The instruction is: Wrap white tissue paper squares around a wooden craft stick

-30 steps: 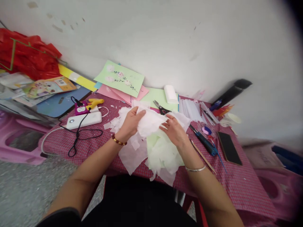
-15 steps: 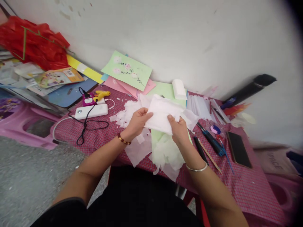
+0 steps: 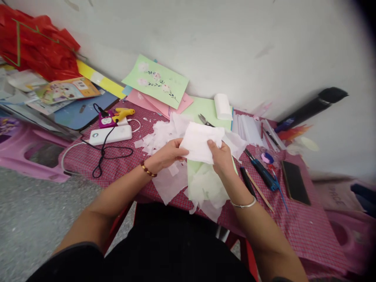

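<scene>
A folded white tissue (image 3: 199, 143) is held up over the table between my two hands. My left hand (image 3: 172, 152) pinches its left edge, thumb on top. My right hand (image 3: 221, 156) grips the right side, with the thumb pressed on the upper face and the fingers underneath. Torn scraps of white tissue (image 3: 158, 137) are heaped behind and left of my left hand. More thin scraps (image 3: 207, 186) lie below on a green sheet. A pair of scissors (image 3: 205, 120) lies just beyond the tissue, its handles hidden.
Behind are a green card with flowers (image 3: 158, 80) and a tissue pack (image 3: 223, 106). At right lie a utility knife (image 3: 263, 172), a wooden stick (image 3: 260, 192) and a phone (image 3: 296, 182). A power bank (image 3: 111, 135), cables and a yellow glue gun (image 3: 122, 113) sit left.
The tissue in my hands has tilted flatter and moved slightly toward me, uncovering the scissors behind it. My left hand has shifted a little left and down. The view has tilted slightly.
</scene>
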The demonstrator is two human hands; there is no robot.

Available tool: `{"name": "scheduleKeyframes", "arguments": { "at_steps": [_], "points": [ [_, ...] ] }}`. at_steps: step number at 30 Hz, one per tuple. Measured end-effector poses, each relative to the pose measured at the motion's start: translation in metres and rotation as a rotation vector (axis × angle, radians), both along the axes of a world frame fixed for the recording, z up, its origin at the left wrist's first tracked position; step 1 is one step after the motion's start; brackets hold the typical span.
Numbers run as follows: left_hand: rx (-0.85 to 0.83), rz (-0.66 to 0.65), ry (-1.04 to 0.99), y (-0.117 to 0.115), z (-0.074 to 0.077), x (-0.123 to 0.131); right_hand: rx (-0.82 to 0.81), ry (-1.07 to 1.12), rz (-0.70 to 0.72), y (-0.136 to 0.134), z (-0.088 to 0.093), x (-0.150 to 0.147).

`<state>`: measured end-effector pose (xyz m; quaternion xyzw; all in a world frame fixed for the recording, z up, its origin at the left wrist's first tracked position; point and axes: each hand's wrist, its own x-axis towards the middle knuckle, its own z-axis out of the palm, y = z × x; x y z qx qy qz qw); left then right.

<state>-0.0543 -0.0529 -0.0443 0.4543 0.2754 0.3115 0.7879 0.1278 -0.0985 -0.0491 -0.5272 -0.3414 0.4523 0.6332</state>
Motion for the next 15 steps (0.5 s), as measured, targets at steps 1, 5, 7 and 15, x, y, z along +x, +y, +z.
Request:
{"name": "scheduleKeyframes", "arguments": {
  "at_steps": [1,5,7,15],
  "points": [
    [0.0,-0.018,0.003,0.002,0.001,-0.005,-0.003,0.009,-0.004,0.0,0.0,0.001],
    [-0.052,-0.097,-0.031,0.01,0.002,-0.008,-0.004,0.027,-0.004,0.004,-0.002,-0.002],
    [-0.084,-0.114,-0.053,0.013,0.002,0.001,-0.013,0.01,0.035,0.006,-0.001,-0.006],
    [0.071,0.272,0.055,0.009,0.024,0.016,-0.164,-0.39,0.584,-0.021,0.008,0.007]
  ]
}}
